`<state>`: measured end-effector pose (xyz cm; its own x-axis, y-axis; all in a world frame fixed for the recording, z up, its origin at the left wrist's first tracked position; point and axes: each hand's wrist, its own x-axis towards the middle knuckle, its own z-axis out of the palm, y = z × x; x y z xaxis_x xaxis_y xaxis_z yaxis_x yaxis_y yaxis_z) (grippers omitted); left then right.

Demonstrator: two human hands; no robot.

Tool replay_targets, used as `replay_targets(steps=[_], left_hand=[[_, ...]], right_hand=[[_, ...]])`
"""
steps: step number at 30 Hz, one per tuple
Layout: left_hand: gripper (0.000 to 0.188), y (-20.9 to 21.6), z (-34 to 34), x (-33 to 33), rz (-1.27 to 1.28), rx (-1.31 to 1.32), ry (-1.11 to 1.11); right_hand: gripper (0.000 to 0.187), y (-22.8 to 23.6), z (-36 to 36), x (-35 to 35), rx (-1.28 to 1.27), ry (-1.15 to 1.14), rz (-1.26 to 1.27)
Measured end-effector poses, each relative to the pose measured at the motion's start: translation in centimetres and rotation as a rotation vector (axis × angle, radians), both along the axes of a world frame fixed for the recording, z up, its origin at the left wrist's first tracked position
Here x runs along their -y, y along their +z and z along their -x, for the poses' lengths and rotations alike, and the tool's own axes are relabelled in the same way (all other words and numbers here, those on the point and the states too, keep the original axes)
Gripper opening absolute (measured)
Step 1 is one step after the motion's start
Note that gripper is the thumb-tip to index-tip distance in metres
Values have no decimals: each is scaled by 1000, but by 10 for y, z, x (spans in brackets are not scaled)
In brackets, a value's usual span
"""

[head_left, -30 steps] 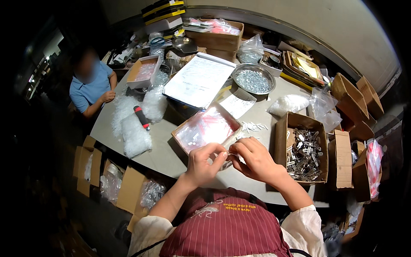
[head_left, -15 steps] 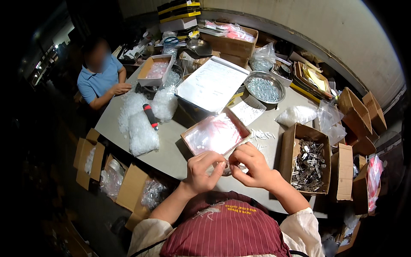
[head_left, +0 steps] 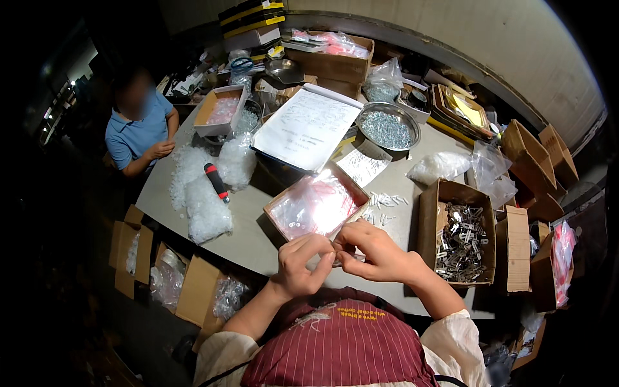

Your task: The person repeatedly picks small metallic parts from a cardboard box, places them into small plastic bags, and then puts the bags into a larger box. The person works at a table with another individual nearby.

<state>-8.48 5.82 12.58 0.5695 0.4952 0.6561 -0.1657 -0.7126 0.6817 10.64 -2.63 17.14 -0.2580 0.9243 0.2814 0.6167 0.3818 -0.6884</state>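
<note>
Just past the table's near edge, my left hand (head_left: 300,264) and my right hand (head_left: 375,253) meet with their fingertips pinched together. Something small and see-through shows between them, but the fingers cover most of it and its kind is unclear. Right beyond the hands lies a shallow open cardboard box (head_left: 273,223) holding clear plastic bags (head_left: 316,201) with red edges. Small white plastic pieces (head_left: 387,200) are scattered on the table to the right of that box. Farther right stands a deeper cardboard box (head_left: 427,222) of metal clips (head_left: 461,242).
A red-and-black handle tool (head_left: 216,182) rests on bags of clear plastic pieces (head_left: 207,209). Behind are a written sheet (head_left: 306,126), a metal bowl (head_left: 416,137) of small metal parts and a white-filled bag (head_left: 440,168). A person in blue (head_left: 138,132) sits at far left.
The whole view has shifted slightly, with the table's things lower or farther left in the picture. My two hands stay pinched together, the fingertips slightly closer.
</note>
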Motion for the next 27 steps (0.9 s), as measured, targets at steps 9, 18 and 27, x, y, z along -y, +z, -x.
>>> replay_targets(steps=[9,18,27], left_hand=[[9,-14,13,-1,387,25,22],[10,-33,45,-9,820,229,104],[26,-104,195,-13,542,-404,657]], right_hand=[[10,2,-11,5,77,-30,138],[11,3,-10,13,-348,-37,-3],[11,90,-6,51,-1174,777,-263]])
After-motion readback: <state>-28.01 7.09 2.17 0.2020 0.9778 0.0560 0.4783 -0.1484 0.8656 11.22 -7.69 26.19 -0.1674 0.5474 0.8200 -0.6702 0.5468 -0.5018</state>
